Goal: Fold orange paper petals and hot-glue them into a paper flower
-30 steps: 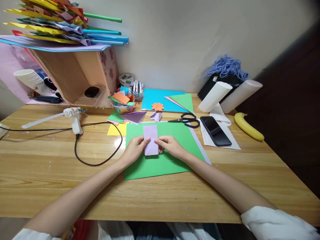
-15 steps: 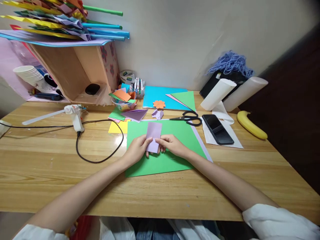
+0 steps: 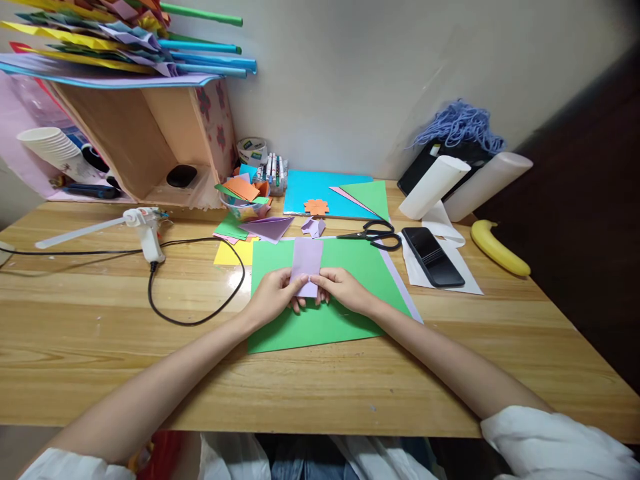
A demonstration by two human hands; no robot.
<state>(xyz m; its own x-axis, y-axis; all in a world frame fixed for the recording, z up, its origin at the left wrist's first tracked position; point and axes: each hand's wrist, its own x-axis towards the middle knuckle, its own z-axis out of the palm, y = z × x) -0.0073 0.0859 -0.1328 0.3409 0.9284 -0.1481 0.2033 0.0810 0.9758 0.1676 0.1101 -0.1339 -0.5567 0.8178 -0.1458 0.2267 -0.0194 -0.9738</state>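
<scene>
A small purple paper rectangle (image 3: 307, 259) is held upright between my two hands, over a large green paper sheet (image 3: 350, 307). My left hand (image 3: 274, 293) pinches its left side, thumb lying across the front and fingers behind. On the right edge, my right hand (image 3: 343, 290) grips it between thumb and fingers. Both thumb tips nearly meet on the lower part of the paper. Just beyond the green sheet lie a folded purple paper piece (image 3: 313, 227), an orange paper flower (image 3: 317, 207) and black-handled scissors (image 3: 375, 233).
To the left stands a white glue gun (image 3: 147, 233) with its black cord looped on the table. A cup of paper scraps (image 3: 245, 200) and markers (image 3: 274, 171) sit at the back. On the right are a phone (image 3: 433, 257), white paper rolls (image 3: 435, 188) and a banana (image 3: 500, 249).
The left thumb has slid further across the purple paper toward the right thumb. The paper sits slightly higher in my hands. The whole view has shifted a little.
</scene>
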